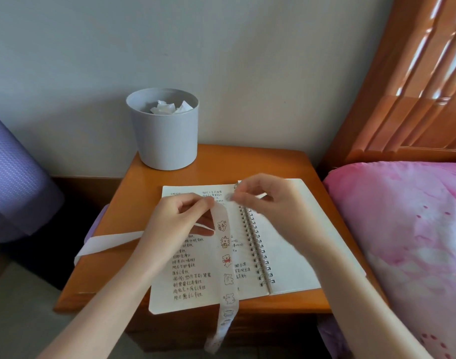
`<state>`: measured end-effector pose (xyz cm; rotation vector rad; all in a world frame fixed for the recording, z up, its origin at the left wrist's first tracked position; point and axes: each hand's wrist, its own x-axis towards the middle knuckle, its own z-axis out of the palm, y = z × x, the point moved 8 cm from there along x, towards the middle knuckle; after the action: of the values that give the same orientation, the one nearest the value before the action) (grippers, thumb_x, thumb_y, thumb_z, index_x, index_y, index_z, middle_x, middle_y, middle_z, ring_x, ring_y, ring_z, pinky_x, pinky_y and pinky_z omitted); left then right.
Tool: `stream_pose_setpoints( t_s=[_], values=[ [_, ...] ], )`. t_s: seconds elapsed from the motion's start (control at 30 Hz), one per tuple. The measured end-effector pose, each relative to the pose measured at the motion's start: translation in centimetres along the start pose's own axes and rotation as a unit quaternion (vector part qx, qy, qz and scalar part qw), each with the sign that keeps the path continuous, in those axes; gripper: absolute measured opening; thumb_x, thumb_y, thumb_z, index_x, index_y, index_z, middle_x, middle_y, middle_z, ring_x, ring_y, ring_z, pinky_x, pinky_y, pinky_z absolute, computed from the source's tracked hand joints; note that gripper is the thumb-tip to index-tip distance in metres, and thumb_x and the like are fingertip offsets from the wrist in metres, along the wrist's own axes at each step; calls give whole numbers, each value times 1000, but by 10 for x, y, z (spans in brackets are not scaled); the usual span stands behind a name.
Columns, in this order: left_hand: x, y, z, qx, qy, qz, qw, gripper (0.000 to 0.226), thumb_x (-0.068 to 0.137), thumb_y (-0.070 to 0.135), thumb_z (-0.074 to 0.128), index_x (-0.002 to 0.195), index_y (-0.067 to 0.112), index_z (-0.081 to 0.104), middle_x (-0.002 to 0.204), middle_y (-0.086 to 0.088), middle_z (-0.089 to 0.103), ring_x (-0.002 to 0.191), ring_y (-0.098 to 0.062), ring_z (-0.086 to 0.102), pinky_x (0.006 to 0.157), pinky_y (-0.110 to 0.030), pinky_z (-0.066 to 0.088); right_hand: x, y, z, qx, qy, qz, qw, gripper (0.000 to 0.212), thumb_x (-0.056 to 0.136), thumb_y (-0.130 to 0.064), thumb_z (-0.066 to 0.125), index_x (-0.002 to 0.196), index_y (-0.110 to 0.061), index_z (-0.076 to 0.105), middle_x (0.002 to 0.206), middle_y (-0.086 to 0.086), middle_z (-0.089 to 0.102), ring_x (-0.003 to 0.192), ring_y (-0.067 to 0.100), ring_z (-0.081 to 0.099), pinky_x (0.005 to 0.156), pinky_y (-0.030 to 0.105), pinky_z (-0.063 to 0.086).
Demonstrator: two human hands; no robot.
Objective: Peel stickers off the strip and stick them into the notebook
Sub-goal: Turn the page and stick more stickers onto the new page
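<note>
An open spiral notebook (185, 275) lies on the wooden nightstand, its left page covered in handwriting and its right page mostly blank. A long white sticker strip (228, 278) with small cartoon animals hangs down over the left page and past the table's front edge. My left hand (177, 218) pinches the strip's upper end above the left page. My right hand (271, 200) hovers over the spiral binding, thumb and finger pinched on a small sticker (229, 196) just beside the strip's top. The used, bare part of the strip (110, 242) trails off to the left.
A grey bin (167, 141) with crumpled paper stands at the nightstand's (97, 283) back left. A bed with pink bedding (408, 234) and a wooden headboard (416, 94) sits close on the right. A purple rolled mat (14, 182) leans at the left, against the wall.
</note>
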<state>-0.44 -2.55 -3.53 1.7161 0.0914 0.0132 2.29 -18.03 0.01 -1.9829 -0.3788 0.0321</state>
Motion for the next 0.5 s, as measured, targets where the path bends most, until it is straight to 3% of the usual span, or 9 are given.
stream_pose_setpoints(
  t_s=[0.07, 0.27, 0.5],
  values=[
    [1, -2, 0, -5, -4, -4, 1000, 18, 93, 19, 57, 86, 10, 72, 74, -1, 75, 63, -8, 71, 50, -10, 50, 7, 8, -19, 33, 8, 29, 999, 3, 79, -20, 72, 78, -20, 69, 77, -3, 72, 64, 4, 59, 55, 19, 44],
    [2, -8, 4, 18, -25, 3, 1000, 18, 93, 19, 57, 88, 13, 73, 79, 1, 76, 71, -10, 72, 55, -13, 54, 19, 45, -56, -36, 55, 112, 992, 2, 81, -15, 72, 80, -14, 73, 71, -4, 69, 51, -4, 54, 46, 16, 42],
    [5, -16, 5, 37, -35, -5, 999, 18, 94, 22, 57, 90, 16, 74, 81, 3, 76, 72, -12, 72, 61, -20, 58, 23, 64, -39, -70, 20, 164, 984, 9, 80, -11, 70, 72, -16, 72, 75, 7, 72, 54, 9, 55, 46, 19, 40]
  ],
)
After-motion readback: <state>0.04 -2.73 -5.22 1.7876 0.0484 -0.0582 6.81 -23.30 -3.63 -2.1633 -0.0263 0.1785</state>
